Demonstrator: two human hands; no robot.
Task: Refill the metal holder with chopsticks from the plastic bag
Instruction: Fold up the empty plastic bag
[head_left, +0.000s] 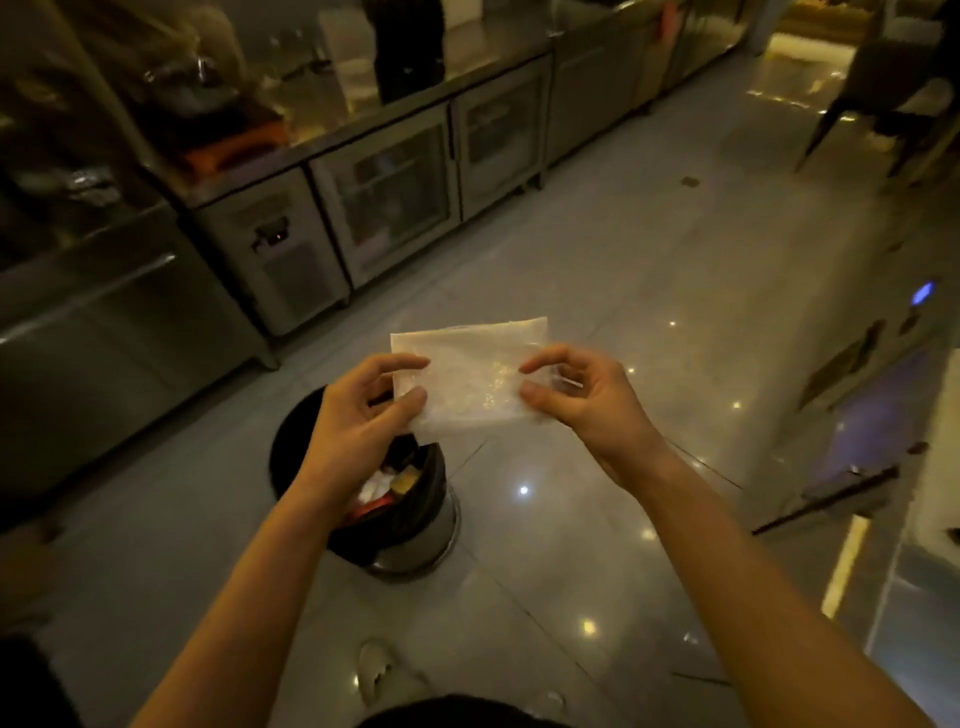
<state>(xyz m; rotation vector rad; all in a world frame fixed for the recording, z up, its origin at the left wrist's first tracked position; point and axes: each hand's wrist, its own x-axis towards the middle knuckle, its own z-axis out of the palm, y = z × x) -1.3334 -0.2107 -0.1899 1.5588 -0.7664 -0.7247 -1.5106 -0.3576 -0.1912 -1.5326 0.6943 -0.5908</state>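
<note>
The plastic bag (467, 382) is glinting milky-white with glittery speckles; just below it the bin (434, 519) is showing black over silver.

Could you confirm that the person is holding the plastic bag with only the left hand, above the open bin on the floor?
No, both hands hold it. In the head view the left hand and the right hand each pinch one side of the plastic bag, above the open bin.
</note>
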